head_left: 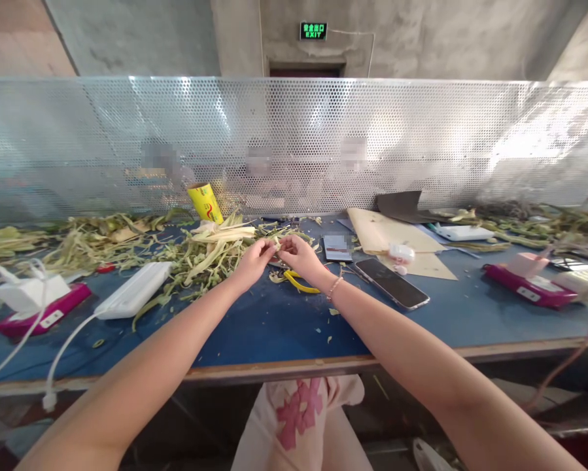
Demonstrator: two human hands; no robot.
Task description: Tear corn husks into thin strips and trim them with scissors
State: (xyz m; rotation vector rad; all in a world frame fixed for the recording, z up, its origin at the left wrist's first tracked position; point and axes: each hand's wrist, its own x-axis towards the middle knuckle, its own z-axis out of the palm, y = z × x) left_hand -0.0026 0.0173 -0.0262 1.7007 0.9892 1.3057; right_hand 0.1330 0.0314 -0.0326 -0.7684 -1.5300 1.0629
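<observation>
Left hand (255,263) and right hand (301,258) pinch a small pale plant scrap (276,244) between closed fingertips, over the blue tabletop (264,333). Looks light, soft, easily torn: best gripped gently by its edges.

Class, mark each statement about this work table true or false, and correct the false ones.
1. The fingertips of the left hand and right hand are close together. True.
2. The yellow tube lies flat beside the phone. False: the yellow tube stands tilted, left of both hands.
3. A bracelet circles the right wrist. True.
4. The exit sign glows red. False: the exit sign glows green.
5. The phone lies right of both hands. True.
</observation>
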